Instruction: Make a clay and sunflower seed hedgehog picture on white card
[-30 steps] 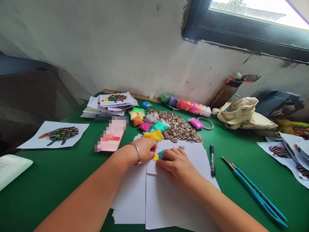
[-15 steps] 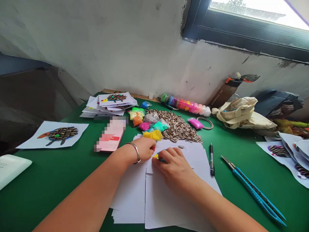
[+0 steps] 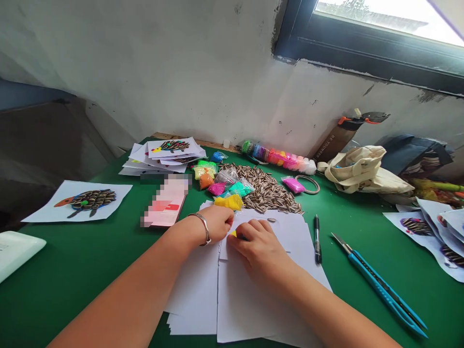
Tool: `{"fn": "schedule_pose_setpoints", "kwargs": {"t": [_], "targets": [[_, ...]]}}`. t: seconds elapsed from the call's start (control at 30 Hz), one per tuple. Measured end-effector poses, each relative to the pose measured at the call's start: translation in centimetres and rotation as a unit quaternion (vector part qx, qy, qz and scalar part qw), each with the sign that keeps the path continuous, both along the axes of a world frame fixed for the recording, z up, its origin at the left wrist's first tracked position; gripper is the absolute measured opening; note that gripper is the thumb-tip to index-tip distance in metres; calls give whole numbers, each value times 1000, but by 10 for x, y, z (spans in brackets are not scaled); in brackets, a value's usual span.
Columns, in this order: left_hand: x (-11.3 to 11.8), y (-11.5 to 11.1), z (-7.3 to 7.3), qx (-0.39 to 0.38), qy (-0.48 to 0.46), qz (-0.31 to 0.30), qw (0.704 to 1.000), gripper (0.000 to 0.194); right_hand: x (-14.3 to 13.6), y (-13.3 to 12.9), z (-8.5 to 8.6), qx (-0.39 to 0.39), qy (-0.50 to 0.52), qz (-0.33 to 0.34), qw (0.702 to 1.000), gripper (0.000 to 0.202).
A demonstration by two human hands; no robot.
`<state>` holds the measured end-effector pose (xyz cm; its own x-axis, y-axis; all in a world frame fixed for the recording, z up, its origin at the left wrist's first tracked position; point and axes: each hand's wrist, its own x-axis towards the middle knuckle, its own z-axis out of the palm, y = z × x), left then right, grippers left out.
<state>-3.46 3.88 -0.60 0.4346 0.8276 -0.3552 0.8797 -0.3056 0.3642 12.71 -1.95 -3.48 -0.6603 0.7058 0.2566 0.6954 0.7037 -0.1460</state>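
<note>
My left hand (image 3: 220, 223), with a silver bangle at the wrist, rests by the upper left of the white paper (image 3: 268, 299). Its fingers are curled closed, and whatever they pinch is hidden. Beside it, my right hand (image 3: 259, 244) lies on the paper with its fingers bent over a small piece of yellow modelling clay (image 3: 233, 234); most of that piece is covered. A single sunflower seed (image 3: 271, 220) lies just beyond my right fingers. Behind both hands are a bag of yellow clay (image 3: 229, 202) and a pile of striped sunflower seeds (image 3: 266, 186).
A pen (image 3: 317, 239) and a blue craft knife (image 3: 379, 285), blade out, lie on the right. On the left are a pink phone (image 3: 165, 203) and a seed bird picture (image 3: 81, 202). Stacked pictures (image 3: 163, 157), a cloth bag (image 3: 362, 169) and a bottle (image 3: 335, 140) stand farther back.
My right fingers have shifted slightly and cover more of the clay; the blue bit seen earlier barely shows. My left hand stays almost in place.
</note>
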Motion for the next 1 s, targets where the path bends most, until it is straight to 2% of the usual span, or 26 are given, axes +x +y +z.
{"fn": "schedule_pose_setpoints", "kwargs": {"t": [0.17, 0.3, 0.47, 0.6, 0.73, 0.87, 1.0], "targets": [[0, -1, 2, 5, 6, 3, 1000, 13, -2, 0, -2, 2, 1, 5, 1000, 20], [0, 0, 1, 1, 6, -1, 1000, 13, 4, 3, -3, -13, 33, -18, 999, 29], [0, 0, 0, 3, 6, 0, 1000, 13, 0, 4, -3, -12, 14, -11, 1000, 21], [1, -1, 2, 7, 9, 2, 1000, 13, -3, 2, -3, 5, 4, 4, 1000, 24], [1, 0, 1, 5, 7, -1, 1000, 13, 2, 2, -1, -14, 27, -8, 1000, 27], [0, 0, 0, 1, 3, -3, 1000, 13, 3, 2, -2, -18, 20, -8, 1000, 20], [1, 0, 1, 5, 6, 0, 1000, 13, -2, 0, -2, -9, 7, 7, 1000, 22]]}}
